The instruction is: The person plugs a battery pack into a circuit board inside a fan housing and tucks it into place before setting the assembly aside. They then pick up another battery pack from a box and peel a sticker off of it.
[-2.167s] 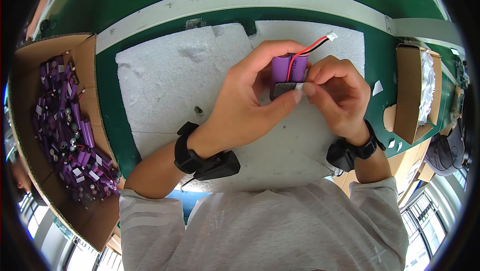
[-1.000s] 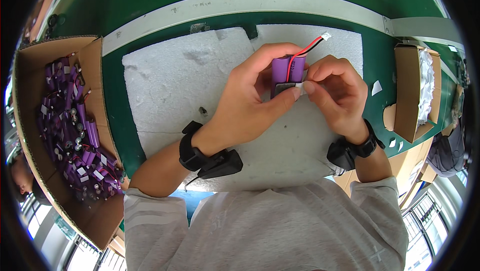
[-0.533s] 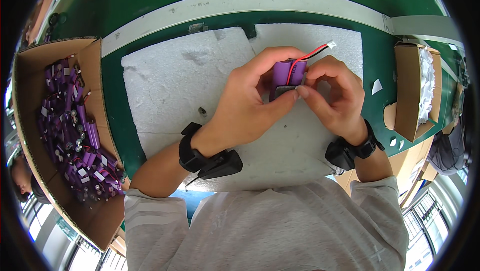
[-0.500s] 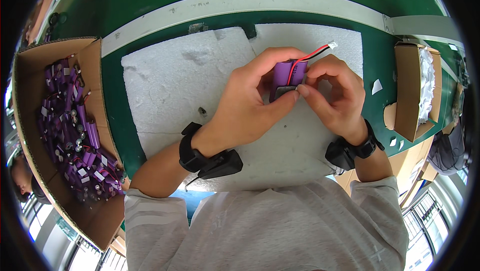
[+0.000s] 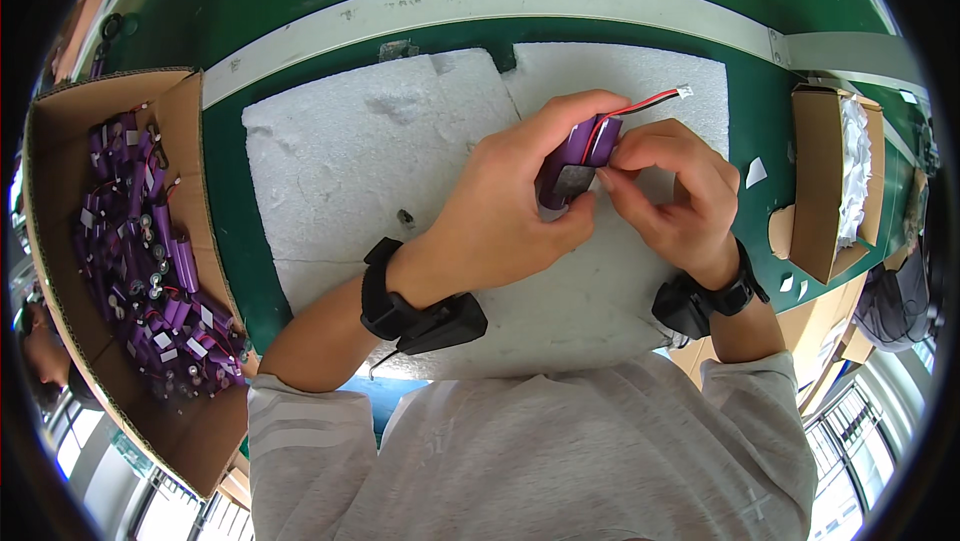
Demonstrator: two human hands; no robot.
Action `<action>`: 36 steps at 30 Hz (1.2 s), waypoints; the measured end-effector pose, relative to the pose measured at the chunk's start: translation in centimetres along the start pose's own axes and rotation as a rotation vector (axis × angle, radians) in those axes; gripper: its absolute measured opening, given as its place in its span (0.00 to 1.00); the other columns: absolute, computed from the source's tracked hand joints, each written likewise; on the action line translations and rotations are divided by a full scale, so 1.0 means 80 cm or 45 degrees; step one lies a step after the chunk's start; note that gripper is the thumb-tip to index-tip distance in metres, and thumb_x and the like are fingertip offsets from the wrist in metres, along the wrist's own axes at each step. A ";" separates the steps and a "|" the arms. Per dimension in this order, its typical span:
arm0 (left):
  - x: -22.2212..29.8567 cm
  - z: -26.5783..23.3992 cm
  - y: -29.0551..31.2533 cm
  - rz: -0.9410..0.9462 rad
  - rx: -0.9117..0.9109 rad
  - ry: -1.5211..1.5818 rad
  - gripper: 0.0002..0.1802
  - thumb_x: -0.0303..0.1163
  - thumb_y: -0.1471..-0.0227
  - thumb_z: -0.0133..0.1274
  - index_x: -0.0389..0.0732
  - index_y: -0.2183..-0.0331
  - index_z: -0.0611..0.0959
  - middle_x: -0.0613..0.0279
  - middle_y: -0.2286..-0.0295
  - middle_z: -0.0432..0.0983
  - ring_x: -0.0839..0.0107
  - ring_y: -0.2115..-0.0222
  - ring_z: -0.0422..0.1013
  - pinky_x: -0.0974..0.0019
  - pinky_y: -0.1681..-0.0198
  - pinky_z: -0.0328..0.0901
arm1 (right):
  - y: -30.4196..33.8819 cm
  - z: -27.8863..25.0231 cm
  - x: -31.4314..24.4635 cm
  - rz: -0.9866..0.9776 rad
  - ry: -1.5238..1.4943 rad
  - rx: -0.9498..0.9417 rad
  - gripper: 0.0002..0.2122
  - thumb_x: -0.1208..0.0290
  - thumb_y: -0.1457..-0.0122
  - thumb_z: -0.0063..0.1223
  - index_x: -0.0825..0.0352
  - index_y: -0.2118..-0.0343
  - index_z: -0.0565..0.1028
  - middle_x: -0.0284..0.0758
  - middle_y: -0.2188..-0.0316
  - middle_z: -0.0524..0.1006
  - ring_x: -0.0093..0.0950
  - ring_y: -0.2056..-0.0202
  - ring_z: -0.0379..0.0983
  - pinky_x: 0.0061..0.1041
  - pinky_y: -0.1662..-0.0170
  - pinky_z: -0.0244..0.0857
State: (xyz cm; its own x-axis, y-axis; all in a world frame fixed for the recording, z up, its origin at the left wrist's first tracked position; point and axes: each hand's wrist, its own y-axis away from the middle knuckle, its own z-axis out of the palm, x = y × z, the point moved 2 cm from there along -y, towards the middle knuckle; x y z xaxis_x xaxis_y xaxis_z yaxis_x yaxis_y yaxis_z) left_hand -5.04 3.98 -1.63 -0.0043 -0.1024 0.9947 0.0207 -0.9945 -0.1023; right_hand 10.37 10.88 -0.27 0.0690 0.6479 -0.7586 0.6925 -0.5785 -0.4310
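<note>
My left hand [image 5: 510, 196] is wrapped round a purple battery pack [image 5: 580, 146] made of cylindrical cells, held above the white foam. A dark grey pad [image 5: 573, 181] lies across the pack's near part, close to my left thumb. Red and black wires [image 5: 640, 104] run over the pack and off to the far right, ending in a small white connector [image 5: 684, 91]. At the pack's right edge, the thumb and forefinger of my right hand [image 5: 675, 191] are drawn together against it. What lies between those fingertips is hidden.
White foam sheets [image 5: 350, 161] cover the green bench. On the left stands a cardboard box [image 5: 225, 241] of many purple battery packs. A smaller cardboard box [image 5: 812, 181] with white paper pieces is at right, near loose white scraps [image 5: 755, 173]. A metal rail [image 5: 480, 1] crosses behind.
The battery pack has tilted in my left hand, so more of the grey pad shows. The wires and connector have swung right and lower. My right hand has shifted slightly right and nearer.
</note>
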 end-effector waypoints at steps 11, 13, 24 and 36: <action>0.000 -0.002 0.001 -0.022 -0.026 0.058 0.33 0.14 0.63 0.48 0.40 0.50 0.70 0.55 0.66 0.73 0.65 0.69 0.70 0.68 0.63 0.66 | -0.001 0.000 -0.001 0.006 -0.001 -0.012 0.14 0.91 0.59 0.61 0.71 0.69 0.72 0.39 0.71 0.75 0.31 0.69 0.74 0.25 0.65 0.69; 0.000 -0.002 0.001 -0.037 -0.028 0.065 0.33 0.14 0.63 0.48 0.40 0.50 0.70 0.55 0.66 0.73 0.65 0.69 0.70 0.68 0.63 0.66 | -0.002 0.000 -0.001 0.001 0.002 -0.024 0.15 0.90 0.60 0.62 0.71 0.69 0.72 0.39 0.72 0.75 0.31 0.69 0.74 0.24 0.66 0.69; 0.000 -0.005 0.002 -0.175 -0.160 0.089 0.35 0.12 0.59 0.45 0.38 0.45 0.65 0.64 0.60 0.68 0.78 0.61 0.67 0.73 0.57 0.64 | -0.007 0.002 -0.002 -0.019 -0.013 -0.058 0.13 0.87 0.60 0.63 0.69 0.70 0.73 0.37 0.70 0.74 0.26 0.72 0.75 0.21 0.72 0.72; -0.002 -0.002 0.000 -0.001 -0.019 0.087 0.32 0.14 0.62 0.49 0.39 0.50 0.69 0.55 0.65 0.72 0.66 0.67 0.71 0.69 0.62 0.66 | -0.002 0.000 0.002 0.026 -0.045 -0.071 0.14 0.88 0.58 0.60 0.70 0.67 0.72 0.39 0.68 0.73 0.29 0.69 0.73 0.23 0.67 0.69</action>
State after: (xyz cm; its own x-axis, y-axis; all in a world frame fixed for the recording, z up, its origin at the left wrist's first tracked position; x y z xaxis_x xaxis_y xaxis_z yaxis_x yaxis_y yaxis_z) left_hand -5.17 3.96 -1.78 -0.0727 -0.1021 0.9921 0.0057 -0.9948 -0.1019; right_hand 10.28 11.03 -0.34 0.0587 0.6180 -0.7840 0.7305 -0.5618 -0.3882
